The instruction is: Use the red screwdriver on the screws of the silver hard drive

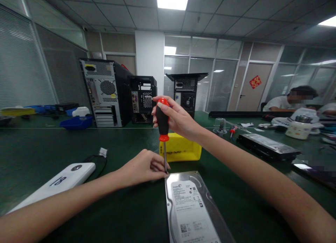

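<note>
Right hand grips red-and-black screwdriver; left hand pinches its tip, apparently positioning it beside silver rectangular hard drive; needs upright steadiness.

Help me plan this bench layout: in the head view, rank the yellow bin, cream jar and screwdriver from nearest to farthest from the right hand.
1. Screwdriver: in the right hand.
2. Yellow bin: behind the hard drive.
3. Cream jar: far right.
</note>
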A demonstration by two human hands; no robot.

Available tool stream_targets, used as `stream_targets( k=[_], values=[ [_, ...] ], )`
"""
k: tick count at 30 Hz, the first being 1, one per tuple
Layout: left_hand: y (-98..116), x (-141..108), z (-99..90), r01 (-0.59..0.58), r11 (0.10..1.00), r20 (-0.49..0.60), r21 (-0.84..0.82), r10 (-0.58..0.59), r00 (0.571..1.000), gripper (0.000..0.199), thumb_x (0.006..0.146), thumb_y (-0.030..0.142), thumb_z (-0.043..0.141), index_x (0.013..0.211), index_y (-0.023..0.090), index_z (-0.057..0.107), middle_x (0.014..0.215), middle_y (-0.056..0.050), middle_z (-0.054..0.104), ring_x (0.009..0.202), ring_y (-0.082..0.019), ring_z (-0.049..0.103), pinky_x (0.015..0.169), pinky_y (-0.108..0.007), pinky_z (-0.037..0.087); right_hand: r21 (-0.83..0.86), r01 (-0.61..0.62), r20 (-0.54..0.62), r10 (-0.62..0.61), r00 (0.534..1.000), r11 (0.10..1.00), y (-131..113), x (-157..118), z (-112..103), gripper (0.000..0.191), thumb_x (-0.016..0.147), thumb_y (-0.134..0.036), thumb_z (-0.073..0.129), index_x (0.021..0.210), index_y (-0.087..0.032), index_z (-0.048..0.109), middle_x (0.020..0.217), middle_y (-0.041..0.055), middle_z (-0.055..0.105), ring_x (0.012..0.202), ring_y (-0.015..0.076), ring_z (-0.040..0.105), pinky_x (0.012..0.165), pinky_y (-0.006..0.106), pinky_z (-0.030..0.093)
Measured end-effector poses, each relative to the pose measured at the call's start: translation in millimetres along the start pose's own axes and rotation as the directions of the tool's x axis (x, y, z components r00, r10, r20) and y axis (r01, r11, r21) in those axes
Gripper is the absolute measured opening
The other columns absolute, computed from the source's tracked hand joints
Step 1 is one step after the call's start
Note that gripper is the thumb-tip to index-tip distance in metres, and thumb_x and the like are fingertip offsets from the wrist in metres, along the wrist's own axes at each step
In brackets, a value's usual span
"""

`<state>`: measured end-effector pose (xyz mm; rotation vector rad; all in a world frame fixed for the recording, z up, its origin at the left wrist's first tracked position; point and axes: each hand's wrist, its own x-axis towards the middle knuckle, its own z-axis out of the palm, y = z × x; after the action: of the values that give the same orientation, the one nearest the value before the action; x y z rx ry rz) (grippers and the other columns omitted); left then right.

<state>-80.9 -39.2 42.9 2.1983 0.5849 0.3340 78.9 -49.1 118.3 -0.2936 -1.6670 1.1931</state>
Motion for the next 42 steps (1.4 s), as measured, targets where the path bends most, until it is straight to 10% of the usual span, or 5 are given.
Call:
stream_targets(
  k=[25,42],
  values=[
    [-1.5,-1.5,-15.8,-0.053,0.999,0.161,0.004,0.052,0.986,0.034,0.08,0.019,0.061,0.114,0.015,0.06,0.1,-0.007,0.07,0.091,-0.018,0.066,0.079,-0.03,0.053,-0.016,-0.042,-0.033,0.042,0.999,0.999,-7.2,-3.5,-0.2,0.02,0.084,-0.026,0.054,0.104,-0.024,0.052,0.086,-0.0006,0.053,0.076,0.0099,0.054,0.069,0.022,0.05],
    [-0.8,-2.2,1.6,-0.001,1.0,-0.004,0.021,0.001,1.0,0.038,0.078,0.029,0.063,0.113,0.013,0.059,0.09,-0.007,0.072,0.082,-0.02,0.068,0.075,-0.03,0.052,-0.115,0.044,0.012,-0.043,0.999,0.992,-4.0,-1.3,2.6,0.022,0.084,-0.03,0.054,0.105,-0.025,0.048,0.086,-0.0012,0.052,0.072,0.0096,0.054,0.067,0.024,0.051]
  ],
)
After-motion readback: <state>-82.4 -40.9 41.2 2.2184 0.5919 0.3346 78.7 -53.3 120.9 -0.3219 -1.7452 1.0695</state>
